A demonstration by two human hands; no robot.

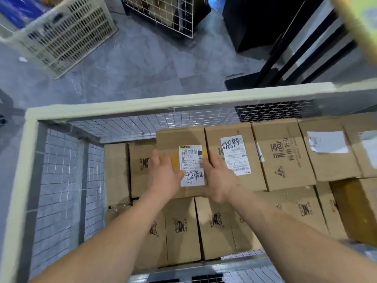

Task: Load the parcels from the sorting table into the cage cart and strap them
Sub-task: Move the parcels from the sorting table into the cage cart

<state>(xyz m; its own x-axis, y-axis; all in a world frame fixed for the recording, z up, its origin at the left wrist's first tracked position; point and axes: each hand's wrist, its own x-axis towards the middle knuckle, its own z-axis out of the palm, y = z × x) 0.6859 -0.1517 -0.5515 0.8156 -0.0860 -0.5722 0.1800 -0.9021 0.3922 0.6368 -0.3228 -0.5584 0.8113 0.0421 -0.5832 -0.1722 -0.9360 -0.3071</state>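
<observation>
**Two hands flat on a labelled box in a cage cart**

A cardboard box sits in the cart, on top of other boxes and against the far mesh wall. Its white label reads "5028 P021-00 044" and "P021", with barcodes and handwritten characters below.

Touching it on the right, a second box has a label handwritten "CK8". Beyond that is a third box with printed Chinese characters. The lower boxes carry a dark logo.

Outside the cart, a beige crate and a wire cage stand on the grey floor.

Both arms reach forward and down. The left hand and right hand lie on the box top on either side of the label. Each grip is apart, with straight fingers pressing flat.
</observation>
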